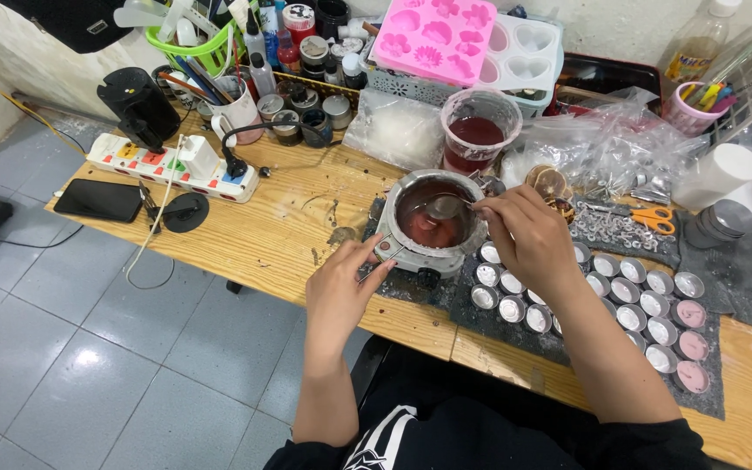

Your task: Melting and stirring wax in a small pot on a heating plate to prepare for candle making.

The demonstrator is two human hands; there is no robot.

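Wooden surface [289, 218] under your work: your left hand [341, 287], fingers loosely spread, touches the pot's [433, 218] left rim. Red wax fills the pot. Your right hand [524, 235], just right of it, pinches a spoon [444, 206] dipped into the wax, above rows of small cups [628, 292].

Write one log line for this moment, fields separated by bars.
left hand: touches melting pot | right hand: holds spoon in red liquid | beside: small tins, some filled pink
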